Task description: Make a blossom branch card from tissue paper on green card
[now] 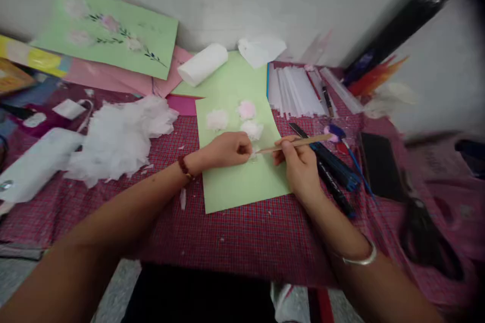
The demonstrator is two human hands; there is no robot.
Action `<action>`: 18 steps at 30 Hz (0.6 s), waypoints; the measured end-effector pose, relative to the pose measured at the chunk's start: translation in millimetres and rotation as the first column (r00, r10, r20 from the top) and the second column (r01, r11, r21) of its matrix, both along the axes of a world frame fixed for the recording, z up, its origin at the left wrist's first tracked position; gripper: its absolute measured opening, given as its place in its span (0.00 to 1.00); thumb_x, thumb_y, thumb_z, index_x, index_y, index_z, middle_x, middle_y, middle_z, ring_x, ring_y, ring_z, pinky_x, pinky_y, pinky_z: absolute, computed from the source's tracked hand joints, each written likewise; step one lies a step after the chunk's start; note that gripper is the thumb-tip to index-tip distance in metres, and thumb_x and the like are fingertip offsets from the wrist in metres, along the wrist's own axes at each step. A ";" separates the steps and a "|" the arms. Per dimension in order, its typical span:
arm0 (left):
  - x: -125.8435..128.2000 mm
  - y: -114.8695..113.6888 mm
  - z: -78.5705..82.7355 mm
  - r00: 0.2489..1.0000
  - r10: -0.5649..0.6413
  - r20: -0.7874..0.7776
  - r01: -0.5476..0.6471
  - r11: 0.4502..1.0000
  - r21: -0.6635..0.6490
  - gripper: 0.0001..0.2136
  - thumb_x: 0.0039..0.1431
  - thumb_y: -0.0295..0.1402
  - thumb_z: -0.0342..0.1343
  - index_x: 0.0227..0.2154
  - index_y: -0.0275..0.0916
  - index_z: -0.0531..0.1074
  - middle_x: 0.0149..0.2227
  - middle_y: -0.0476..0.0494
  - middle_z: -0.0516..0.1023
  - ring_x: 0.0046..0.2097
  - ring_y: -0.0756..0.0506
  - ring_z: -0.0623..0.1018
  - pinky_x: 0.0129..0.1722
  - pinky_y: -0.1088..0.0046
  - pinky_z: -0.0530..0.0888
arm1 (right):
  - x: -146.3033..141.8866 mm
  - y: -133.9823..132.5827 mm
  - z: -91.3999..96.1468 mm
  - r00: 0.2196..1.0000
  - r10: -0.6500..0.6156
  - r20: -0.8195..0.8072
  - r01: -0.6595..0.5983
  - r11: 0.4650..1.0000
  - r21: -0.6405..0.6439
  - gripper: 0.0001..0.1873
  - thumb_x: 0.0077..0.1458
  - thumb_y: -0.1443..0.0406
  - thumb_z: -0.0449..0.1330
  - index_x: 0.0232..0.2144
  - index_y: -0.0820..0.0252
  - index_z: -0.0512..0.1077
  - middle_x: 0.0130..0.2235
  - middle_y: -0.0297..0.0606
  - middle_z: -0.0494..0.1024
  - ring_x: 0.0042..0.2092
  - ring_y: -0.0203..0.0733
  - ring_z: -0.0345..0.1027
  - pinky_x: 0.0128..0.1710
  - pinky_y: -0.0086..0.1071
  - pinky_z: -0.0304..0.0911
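Observation:
A light green paper sheet (242, 181) lies on the red checked tablecloth (235, 242). Three fluffy tissue puffs sit on its upper part: a white one (217, 119), a pink one (246, 109) and a pale one (252, 129). My left hand (227, 150) rests on the sheet with its fingers curled, pinching at a small bit of tissue by the pale puff. My right hand (299, 164) grips a thin wooden stick (299, 143), whose tip points left toward my left fingertips.
A heap of white tissue (119, 136) lies to the left, tissue rolls (202, 64) (36, 164) behind and far left. Coloured sheets (109, 30) lean on the wall. White paper strips (295, 91), dark pens (333, 166), a black phone (381, 166) and scissors (424, 232) lie to the right.

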State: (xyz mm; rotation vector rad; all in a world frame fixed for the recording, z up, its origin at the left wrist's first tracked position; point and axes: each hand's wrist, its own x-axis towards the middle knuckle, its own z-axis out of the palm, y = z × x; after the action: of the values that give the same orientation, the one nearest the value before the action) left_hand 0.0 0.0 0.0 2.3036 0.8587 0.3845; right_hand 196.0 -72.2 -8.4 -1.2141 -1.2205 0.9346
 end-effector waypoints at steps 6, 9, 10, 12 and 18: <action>5.3 3.3 -3.6 0.999 0.030 -0.026 -0.029 0.999 0.023 0.05 0.50 0.26 0.51 0.26 0.36 0.71 0.29 0.47 0.72 0.32 0.50 0.71 0.33 0.74 0.65 | -1.4 4.7 0.1 0.999 0.005 0.048 -0.003 0.999 -0.044 0.08 0.60 0.62 0.55 0.31 0.58 0.70 0.24 0.30 0.71 0.23 0.33 0.65 0.24 0.29 0.61; 6.2 5.0 -3.8 0.998 0.057 -0.029 -0.056 0.998 0.033 0.05 0.51 0.28 0.51 0.26 0.36 0.72 0.30 0.46 0.73 0.33 0.50 0.71 0.33 0.73 0.65 | -1.0 4.4 0.5 0.998 -0.009 0.059 0.011 0.999 -0.040 0.09 0.60 0.62 0.54 0.30 0.58 0.70 0.24 0.31 0.71 0.23 0.33 0.64 0.23 0.29 0.61; 6.4 5.4 -3.6 0.997 0.065 -0.029 -0.064 0.997 0.032 0.05 0.51 0.28 0.51 0.26 0.36 0.72 0.30 0.46 0.74 0.33 0.50 0.71 0.32 0.73 0.65 | -0.8 4.1 0.5 0.998 -0.020 0.053 0.022 0.999 -0.028 0.09 0.60 0.61 0.54 0.30 0.58 0.70 0.24 0.31 0.71 0.23 0.32 0.64 0.23 0.29 0.60; 6.8 5.6 -3.0 0.996 0.082 -0.025 -0.081 0.996 0.021 0.05 0.51 0.28 0.52 0.26 0.36 0.72 0.30 0.47 0.74 0.32 0.51 0.71 0.32 0.73 0.64 | -0.5 3.2 0.1 0.999 -0.044 0.023 0.044 0.999 0.005 0.10 0.60 0.61 0.54 0.30 0.58 0.70 0.25 0.31 0.71 0.23 0.32 0.64 0.24 0.29 0.61; 6.7 6.9 -1.9 0.993 0.114 0.021 -0.111 0.989 -0.100 0.04 0.48 0.27 0.53 0.26 0.36 0.72 0.29 0.48 0.75 0.31 0.51 0.71 0.31 0.75 0.64 | -2.1 2.3 -1.2 0.999 0.016 0.047 -0.016 1.000 0.006 0.10 0.61 0.60 0.54 0.31 0.58 0.71 0.26 0.32 0.72 0.26 0.33 0.66 0.28 0.31 0.62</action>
State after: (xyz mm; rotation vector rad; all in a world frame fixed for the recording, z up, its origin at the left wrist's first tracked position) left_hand 6.7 6.9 -1.9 2.1612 0.9759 0.4111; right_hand 193.8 -69.9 -9.6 -1.2281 -1.2711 0.9179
